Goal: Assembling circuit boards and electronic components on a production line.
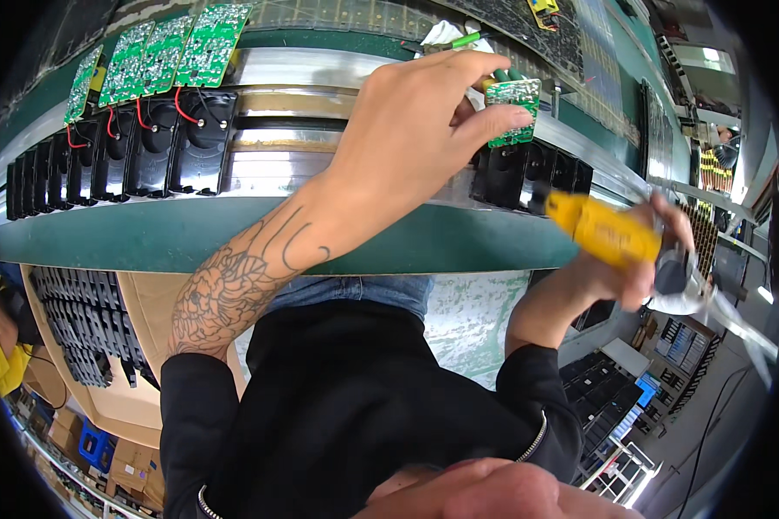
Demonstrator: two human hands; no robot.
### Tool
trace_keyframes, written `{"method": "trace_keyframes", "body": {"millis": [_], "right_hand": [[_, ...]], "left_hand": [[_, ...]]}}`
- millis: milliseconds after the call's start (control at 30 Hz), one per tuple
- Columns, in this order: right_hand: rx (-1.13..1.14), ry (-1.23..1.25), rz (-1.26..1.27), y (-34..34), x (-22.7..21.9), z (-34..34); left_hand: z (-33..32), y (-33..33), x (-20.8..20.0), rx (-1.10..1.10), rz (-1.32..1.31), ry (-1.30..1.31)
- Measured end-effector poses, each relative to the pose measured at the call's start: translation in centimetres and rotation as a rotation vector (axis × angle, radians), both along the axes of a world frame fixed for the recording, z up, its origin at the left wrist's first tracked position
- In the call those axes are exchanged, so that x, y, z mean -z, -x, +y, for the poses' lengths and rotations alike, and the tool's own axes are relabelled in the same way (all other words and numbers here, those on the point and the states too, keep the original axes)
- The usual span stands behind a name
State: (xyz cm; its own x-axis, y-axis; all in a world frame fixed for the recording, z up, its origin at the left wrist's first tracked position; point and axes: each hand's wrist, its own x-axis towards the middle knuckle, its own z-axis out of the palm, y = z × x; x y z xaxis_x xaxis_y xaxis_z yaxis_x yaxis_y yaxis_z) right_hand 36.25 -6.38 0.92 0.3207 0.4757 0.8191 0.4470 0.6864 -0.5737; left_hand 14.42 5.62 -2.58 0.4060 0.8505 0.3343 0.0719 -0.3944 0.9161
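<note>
My left hand (441, 112) is closed on a small green circuit board (519, 91), pinched between thumb and fingers. The board stands tilted above a short row of black plastic housings (528, 169) on the metal rail. In my right hand (640, 264) is a yellow electric screwdriver (601, 229), blurred by motion. Its dark tip points left toward the housings and appears apart from them. A cord or hose runs from its rear. Further left stands another row of black housings (130, 151), with several green boards (208, 48) wired to them by red and black leads.
The metal rail (286, 143) runs along the green bench edge (389, 238). White tissue (446, 35) lies behind my left hand. A cardboard box (143, 320) with stacked black parts stands at lower left. Another person's arm in a yellow sleeve (4, 363) shows at far left.
</note>
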Motion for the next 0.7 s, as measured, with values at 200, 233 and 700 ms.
{"method": "trace_keyframes", "body": {"millis": [200,233,700], "right_hand": [[-0.309,0.177,-0.21,2.5,0.9,-5.5],[-0.368,0.224,-0.219,2.8,1.0,-5.9],[0.521,0.539,-0.465,-0.3,4.1,-5.0]], "left_hand": [[0.1,0.6,-1.6,0.106,0.106,0.177],[-0.1,0.5,-1.4,0.059,0.103,-0.049],[-3.6,6.6,0.5,-0.008,0.574,-0.833]]}}
